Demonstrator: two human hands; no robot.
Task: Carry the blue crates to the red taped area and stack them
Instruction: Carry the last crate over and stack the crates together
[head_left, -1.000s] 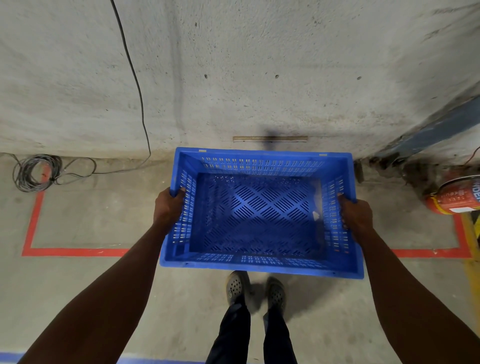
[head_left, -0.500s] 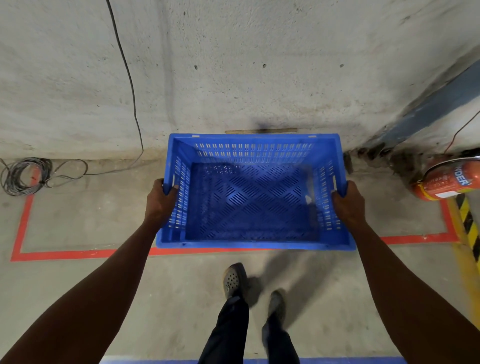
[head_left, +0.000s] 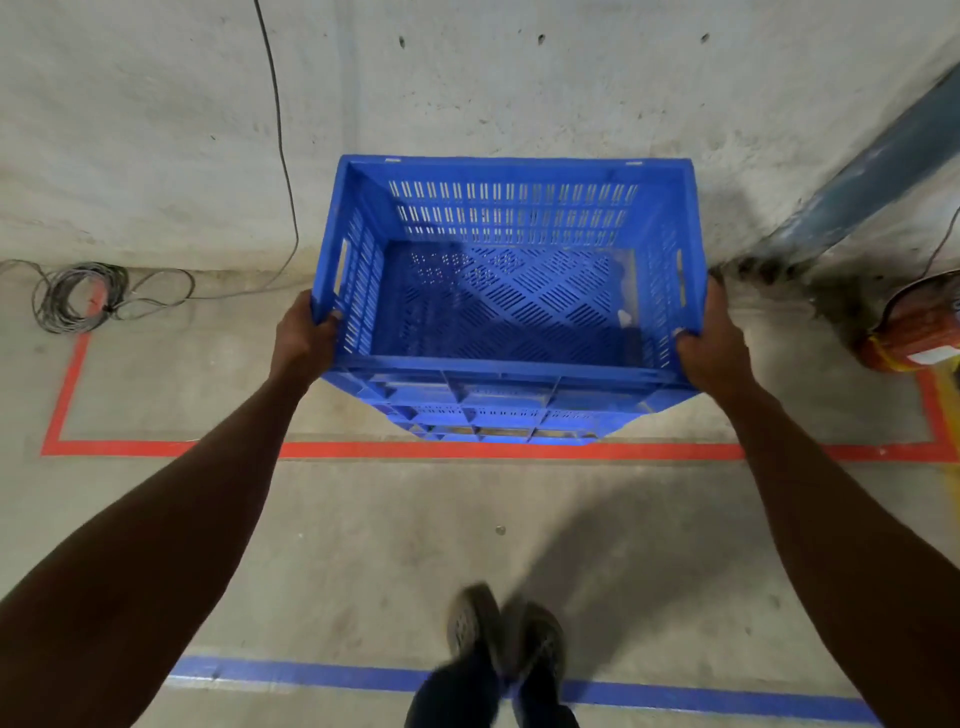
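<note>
Concrete floor meets a grey wall at 12 o'clock. Both hands hold one blue crate (head_left: 511, 291) above the red tape (head_left: 467, 450): left hand (head_left: 304, 340) and right hand (head_left: 709, 343) are closed on its side rims. At 3 o'clock lies a red cylinder (head_left: 917, 332); its label is unreadable.

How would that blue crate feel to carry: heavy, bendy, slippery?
Probably light for its size: the blue crate is empty, with slotted walls and floor. Likely stiff, since ribs line its near wall. The left hand and right hand hook its rim, so it seems unlikely to slip.
</note>
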